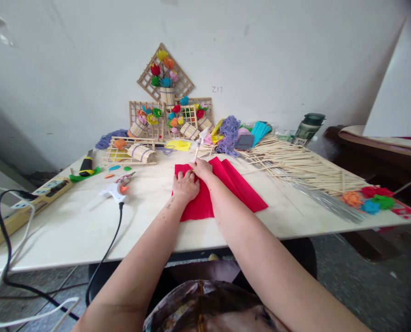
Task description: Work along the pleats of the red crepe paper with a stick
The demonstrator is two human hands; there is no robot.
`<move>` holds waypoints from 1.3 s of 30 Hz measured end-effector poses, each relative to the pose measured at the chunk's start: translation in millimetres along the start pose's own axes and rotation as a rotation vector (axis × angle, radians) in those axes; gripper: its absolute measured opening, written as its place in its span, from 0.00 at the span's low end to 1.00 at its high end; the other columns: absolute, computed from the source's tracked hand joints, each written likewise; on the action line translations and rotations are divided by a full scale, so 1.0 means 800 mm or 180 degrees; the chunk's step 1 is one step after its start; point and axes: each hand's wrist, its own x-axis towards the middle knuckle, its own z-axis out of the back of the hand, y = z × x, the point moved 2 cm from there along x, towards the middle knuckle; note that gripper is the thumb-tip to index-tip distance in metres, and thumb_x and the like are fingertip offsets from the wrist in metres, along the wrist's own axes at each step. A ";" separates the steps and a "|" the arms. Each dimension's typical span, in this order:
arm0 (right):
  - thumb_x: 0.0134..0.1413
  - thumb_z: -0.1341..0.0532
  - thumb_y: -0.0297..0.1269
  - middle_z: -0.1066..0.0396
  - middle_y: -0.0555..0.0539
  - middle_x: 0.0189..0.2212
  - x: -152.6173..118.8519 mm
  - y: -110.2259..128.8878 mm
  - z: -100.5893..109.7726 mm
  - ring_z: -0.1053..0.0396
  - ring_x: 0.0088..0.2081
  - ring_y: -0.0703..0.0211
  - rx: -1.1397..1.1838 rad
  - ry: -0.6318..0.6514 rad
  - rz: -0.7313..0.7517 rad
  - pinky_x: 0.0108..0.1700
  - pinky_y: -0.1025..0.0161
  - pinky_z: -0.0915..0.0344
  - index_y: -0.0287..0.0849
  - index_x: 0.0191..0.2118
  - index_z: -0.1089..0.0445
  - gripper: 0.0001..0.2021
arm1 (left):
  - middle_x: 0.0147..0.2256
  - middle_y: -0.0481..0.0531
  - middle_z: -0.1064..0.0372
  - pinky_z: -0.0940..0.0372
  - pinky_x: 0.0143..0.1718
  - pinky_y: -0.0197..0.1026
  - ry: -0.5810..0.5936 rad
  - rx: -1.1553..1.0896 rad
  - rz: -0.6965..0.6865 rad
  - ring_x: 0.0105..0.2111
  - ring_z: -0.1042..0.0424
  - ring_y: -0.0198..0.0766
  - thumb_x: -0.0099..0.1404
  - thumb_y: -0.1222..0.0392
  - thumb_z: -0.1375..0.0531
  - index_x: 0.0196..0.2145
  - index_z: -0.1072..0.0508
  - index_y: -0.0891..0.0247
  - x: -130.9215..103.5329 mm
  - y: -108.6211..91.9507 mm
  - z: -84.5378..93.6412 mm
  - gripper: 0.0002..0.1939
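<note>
Red crepe paper (195, 210) lies on the white table in front of me, with another folded red piece (242, 184) beside it on the right. My left hand (186, 186) rests palm down on the paper near its far left edge, fingers slightly apart, holding nothing. Close by, my right hand (202, 168) is closed around a slim white pen (197, 151), which stands tilted up out of the fist. The pen's lower end is hidden by the fingers at the paper's far edge.
A corded glue gun (117, 190), a utility knife (86, 164) and a power strip (46, 196) occupy the left side. Stick lattices with paper flowers (166, 69) lean at the back. Thin wooden sticks (295, 157), metal wires (330, 198) and a bottle (309, 129) are on the right.
</note>
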 end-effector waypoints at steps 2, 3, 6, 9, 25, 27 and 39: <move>0.56 0.53 0.50 0.31 0.41 0.44 0.000 0.000 0.000 0.34 0.47 0.49 -0.0006 -0.0001 -0.0019 0.44 0.57 0.39 0.43 0.47 0.35 0.22 | 0.57 0.48 0.46 0.53 0.53 0.52 0.0020 0.0007 0.0009 0.54 0.49 0.51 0.62 0.49 0.59 0.53 0.39 0.59 0.000 0.000 -0.001 0.25; 0.56 0.53 0.50 0.31 0.41 0.44 0.000 0.000 0.000 0.35 0.47 0.49 -0.0009 -0.0006 -0.0034 0.44 0.57 0.39 0.43 0.47 0.35 0.21 | 0.57 0.48 0.46 0.53 0.53 0.52 0.0037 0.0007 0.0014 0.54 0.49 0.51 0.62 0.49 0.59 0.53 0.39 0.58 0.000 0.000 -0.001 0.26; 0.56 0.53 0.49 0.31 0.42 0.44 0.000 -0.001 0.001 0.34 0.46 0.50 -0.0004 -0.0034 -0.0058 0.43 0.58 0.39 0.43 0.47 0.35 0.21 | 0.57 0.48 0.46 0.53 0.53 0.53 0.0064 -0.0010 0.0015 0.54 0.50 0.51 0.62 0.49 0.59 0.54 0.39 0.58 0.001 0.001 -0.001 0.26; 0.56 0.53 0.49 0.30 0.42 0.43 0.000 -0.003 0.000 0.34 0.45 0.51 0.0020 -0.0042 -0.0063 0.43 0.58 0.39 0.43 0.47 0.35 0.21 | 0.58 0.49 0.47 0.53 0.53 0.53 0.0078 -0.0027 0.0017 0.54 0.50 0.51 0.62 0.49 0.59 0.54 0.40 0.58 0.001 0.001 -0.001 0.26; 0.55 0.53 0.49 0.30 0.41 0.43 -0.002 -0.004 0.002 0.34 0.45 0.51 0.0063 -0.0061 -0.0048 0.43 0.59 0.39 0.44 0.47 0.34 0.20 | 0.58 0.49 0.47 0.54 0.53 0.53 0.0078 -0.0012 0.0016 0.54 0.50 0.50 0.62 0.49 0.60 0.55 0.41 0.56 0.000 0.001 -0.001 0.26; 0.55 0.52 0.49 0.30 0.42 0.43 -0.002 -0.004 0.002 0.34 0.45 0.51 0.0071 -0.0061 -0.0032 0.43 0.59 0.39 0.44 0.47 0.34 0.20 | 0.58 0.49 0.47 0.54 0.53 0.52 0.0091 -0.0004 0.0020 0.54 0.50 0.50 0.62 0.49 0.60 0.55 0.41 0.56 0.000 0.001 -0.001 0.26; 0.55 0.51 0.47 0.30 0.42 0.42 -0.004 -0.005 0.004 0.34 0.44 0.52 0.0134 -0.0106 -0.0016 0.42 0.60 0.39 0.43 0.45 0.33 0.19 | 0.58 0.49 0.48 0.54 0.53 0.53 0.0096 0.0000 0.0035 0.55 0.51 0.50 0.62 0.49 0.60 0.55 0.42 0.57 0.000 0.001 -0.002 0.26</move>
